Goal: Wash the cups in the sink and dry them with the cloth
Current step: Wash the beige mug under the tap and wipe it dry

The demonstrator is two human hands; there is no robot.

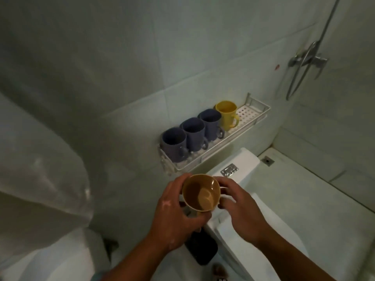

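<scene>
A yellow-brown cup is held in front of me, tilted so its mouth faces me. My left hand grips its body from the left and below. My right hand holds its right side, fingers curled round the handle area. On a white wall rack stand three blue mugs in a row and one yellow mug at the far end. No cloth or sink shows clearly.
A white toilet tank and lid lie below the rack. A shower mixer and hose hang at top right. A clear plastic sheet fills the left. A dark object sits under my hands.
</scene>
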